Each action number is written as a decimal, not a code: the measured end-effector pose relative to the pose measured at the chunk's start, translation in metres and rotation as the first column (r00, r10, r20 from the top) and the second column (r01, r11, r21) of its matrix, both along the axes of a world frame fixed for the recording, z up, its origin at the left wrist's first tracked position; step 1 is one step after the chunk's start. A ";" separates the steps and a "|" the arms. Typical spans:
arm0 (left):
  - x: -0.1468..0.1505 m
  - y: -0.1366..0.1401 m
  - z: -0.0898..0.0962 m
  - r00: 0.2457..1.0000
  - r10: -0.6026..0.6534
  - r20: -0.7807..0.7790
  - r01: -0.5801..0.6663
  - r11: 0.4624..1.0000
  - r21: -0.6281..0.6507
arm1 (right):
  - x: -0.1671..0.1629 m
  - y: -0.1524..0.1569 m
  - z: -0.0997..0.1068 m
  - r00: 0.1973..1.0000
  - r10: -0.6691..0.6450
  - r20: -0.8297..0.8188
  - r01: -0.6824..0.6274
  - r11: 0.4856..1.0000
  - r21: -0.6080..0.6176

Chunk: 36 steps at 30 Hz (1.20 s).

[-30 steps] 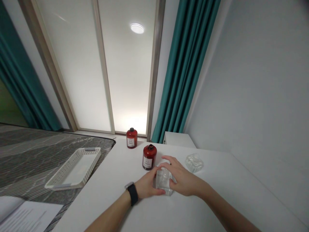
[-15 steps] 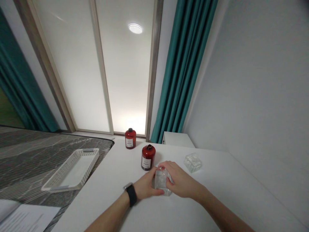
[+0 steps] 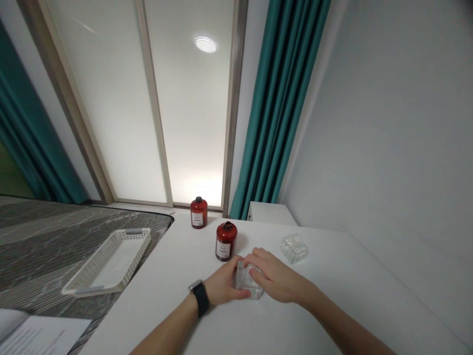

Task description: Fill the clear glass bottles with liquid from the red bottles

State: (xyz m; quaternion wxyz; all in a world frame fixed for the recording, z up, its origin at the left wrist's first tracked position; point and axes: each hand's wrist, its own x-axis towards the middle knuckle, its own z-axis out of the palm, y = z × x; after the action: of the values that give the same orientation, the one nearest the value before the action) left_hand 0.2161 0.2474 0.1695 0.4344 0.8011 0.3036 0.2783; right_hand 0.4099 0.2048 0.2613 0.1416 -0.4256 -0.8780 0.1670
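Observation:
On the white table a clear, square-sided container point(image 3: 248, 279) sits between my two hands. My left hand point(image 3: 221, 284), with a black-banded watch at the wrist, grips it from the left, thumb along the near side. From the right, my right hand point(image 3: 271, 276) curls over its top, thumb laid across and fingers at the far edge. Whatever lies under those fingers is hidden. Just beyond my left hand stands a red-brown bottle point(image 3: 225, 240) with a white label. A second clear, faceted piece point(image 3: 294, 248) rests past my right hand, touched by neither hand.
Another red-brown bottle point(image 3: 198, 213) with a dark cap stands near the table's point(image 3: 166, 281) far left edge. Lower left, a white perforated basket point(image 3: 135, 259) lies on a grey patterned surface, near printed pages point(image 3: 48, 335). Behind the table stand a white cabinet point(image 3: 273, 213) and a teal curtain point(image 3: 275, 113).
My right thumb has moved up and across the top of the clear container. My left hand keeps its grip, and the view has shifted very slightly.

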 end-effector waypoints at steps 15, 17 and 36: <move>-0.001 0.003 -0.010 1.000 -0.011 -0.004 0.011 0.999 -0.033 | 0.016 0.007 0.003 0.951 -0.117 -0.288 0.139 0.989 0.059; 0.000 0.003 -0.011 1.000 -0.015 0.000 0.015 0.999 -0.034 | 0.019 0.006 0.004 0.945 -0.118 -0.306 0.152 0.984 0.091; 0.000 0.002 -0.011 1.000 0.005 -0.008 -0.006 1.000 -0.015 | 0.017 -0.001 0.000 0.921 -0.131 -0.366 0.203 0.965 0.165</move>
State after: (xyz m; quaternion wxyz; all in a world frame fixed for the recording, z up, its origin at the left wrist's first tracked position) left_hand 0.2163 0.2497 0.1588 0.4386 0.7979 0.3096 0.2741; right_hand 0.4265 0.2037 0.2612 0.3522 -0.4461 -0.8110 0.1388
